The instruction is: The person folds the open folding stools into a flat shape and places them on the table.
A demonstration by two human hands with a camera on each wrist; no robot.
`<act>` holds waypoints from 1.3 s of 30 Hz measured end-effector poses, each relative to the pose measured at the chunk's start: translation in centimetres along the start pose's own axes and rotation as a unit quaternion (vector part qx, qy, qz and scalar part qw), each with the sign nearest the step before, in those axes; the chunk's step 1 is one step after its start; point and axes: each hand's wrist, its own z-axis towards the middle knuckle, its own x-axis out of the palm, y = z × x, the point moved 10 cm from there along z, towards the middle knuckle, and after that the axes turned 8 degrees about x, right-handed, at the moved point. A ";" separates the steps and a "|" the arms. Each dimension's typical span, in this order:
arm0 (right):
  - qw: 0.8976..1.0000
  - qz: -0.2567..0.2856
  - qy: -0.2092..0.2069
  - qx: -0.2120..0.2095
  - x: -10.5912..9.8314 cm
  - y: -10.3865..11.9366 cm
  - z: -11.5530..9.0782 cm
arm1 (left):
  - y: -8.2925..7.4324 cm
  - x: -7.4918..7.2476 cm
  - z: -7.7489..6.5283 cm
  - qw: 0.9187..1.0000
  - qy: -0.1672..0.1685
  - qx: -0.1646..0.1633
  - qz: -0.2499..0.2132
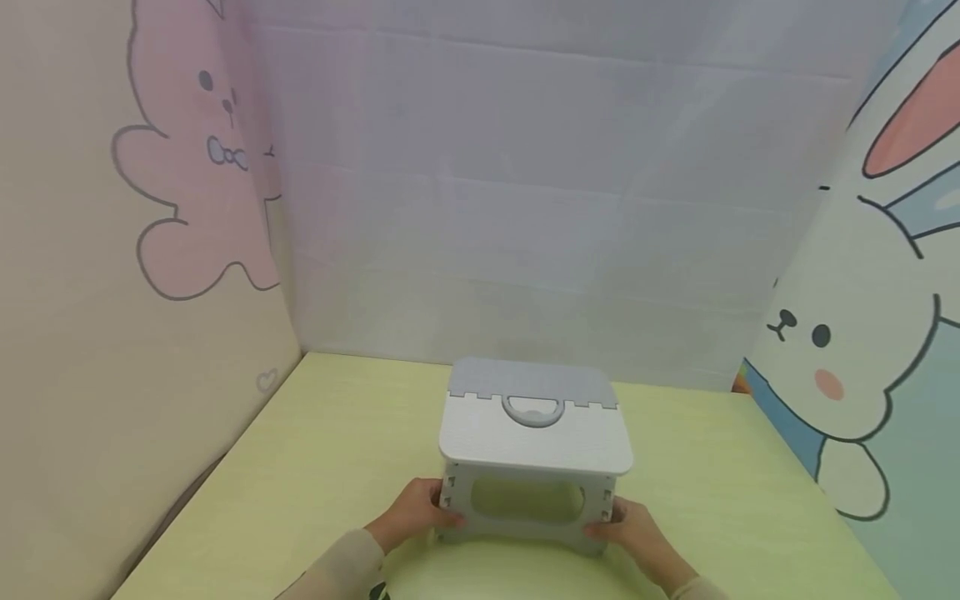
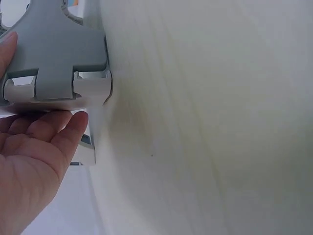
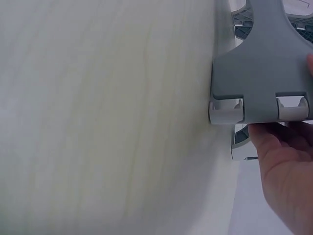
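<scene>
Sleeves [image 1: 347, 565], stool handle [image 1: 534, 422]: head view only

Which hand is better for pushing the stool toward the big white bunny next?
Probably the left hand: it grips the stool on the side away from the white bunny, so it could push. The right hand grips the side nearer the bunny, so might pull instead.

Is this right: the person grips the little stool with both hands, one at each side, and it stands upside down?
Not quite: the head view shows the stool upright. The left hand and right hand do grip it, one at each side.
</scene>
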 end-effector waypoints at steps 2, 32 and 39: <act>1.000 -0.003 0.001 -0.002 0.1 0.1 0.0 | 0.0 0.0 0.0 1.000 0.003 0.000 0.001; 1.000 -0.003 0.017 -0.015 0.4 0.2 0.1 | 0.1 0.3 0.2 1.000 0.022 0.005 0.002; 1.000 -0.007 0.012 -0.016 0.3 0.3 0.0 | 0.2 0.2 0.2 1.000 0.021 -0.006 0.005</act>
